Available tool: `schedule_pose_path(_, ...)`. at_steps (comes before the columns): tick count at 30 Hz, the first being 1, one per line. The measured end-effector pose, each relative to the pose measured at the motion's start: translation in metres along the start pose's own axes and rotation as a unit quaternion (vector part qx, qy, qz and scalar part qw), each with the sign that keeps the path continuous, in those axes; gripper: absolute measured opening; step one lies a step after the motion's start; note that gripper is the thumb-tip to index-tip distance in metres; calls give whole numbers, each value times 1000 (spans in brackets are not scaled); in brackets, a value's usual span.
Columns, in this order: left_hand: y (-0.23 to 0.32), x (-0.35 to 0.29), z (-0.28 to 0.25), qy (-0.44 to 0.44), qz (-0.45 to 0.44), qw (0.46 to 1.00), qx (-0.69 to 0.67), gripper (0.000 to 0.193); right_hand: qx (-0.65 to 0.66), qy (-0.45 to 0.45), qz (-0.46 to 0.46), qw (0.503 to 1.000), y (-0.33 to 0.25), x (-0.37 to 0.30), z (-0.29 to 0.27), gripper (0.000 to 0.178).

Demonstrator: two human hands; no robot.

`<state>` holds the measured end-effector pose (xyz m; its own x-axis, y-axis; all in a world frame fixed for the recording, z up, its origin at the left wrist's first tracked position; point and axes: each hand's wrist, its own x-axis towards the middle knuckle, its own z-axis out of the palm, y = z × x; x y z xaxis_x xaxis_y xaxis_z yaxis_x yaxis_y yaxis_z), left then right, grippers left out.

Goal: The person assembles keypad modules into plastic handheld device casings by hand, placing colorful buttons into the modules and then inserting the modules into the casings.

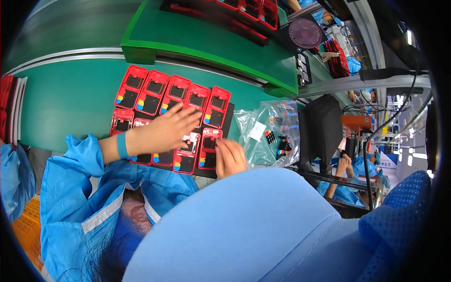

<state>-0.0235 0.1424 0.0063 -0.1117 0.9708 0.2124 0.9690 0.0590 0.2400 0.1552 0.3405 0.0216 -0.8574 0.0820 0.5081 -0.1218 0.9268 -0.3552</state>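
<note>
Two rows of red plastic casings (217, 105) lie on a dark flat tray (229, 117) in front of me. Each visible casing has a dark window and small yellow, blue or red pieces along one side. My left hand (162, 131), with a teal band at the wrist, stretches over the middle casings with its fingers extended, hiding parts of them. At the right end of the near row, my right hand (230, 159) has thumb and fingers pinched together at the edge of a red casing (207, 151). Whatever sits between those fingertips is hidden.
A clear plastic bag (258, 152) with dark and coloured small parts lies right of the tray. Beyond runs a green raised shelf (197, 54) carrying more red casings (251, 8). A round fan (305, 33) stands far right. Red and white panels (16, 110) stand at the left edge.
</note>
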Motion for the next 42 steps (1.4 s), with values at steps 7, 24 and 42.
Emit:
schedule_pose_path(7,65,-51,33,-53,81,995,16,56,13,-68,19,997,-8,-44,7,28)
schedule_pose_path(24,77,-59,48,64,99,990,80,41,-77,-47,-18,996,-14,-80,31,37)
schedule_pose_path(42,92,-63,56,69,56,979,186,51,-272,-97,-33,957,-42,-98,53,37)
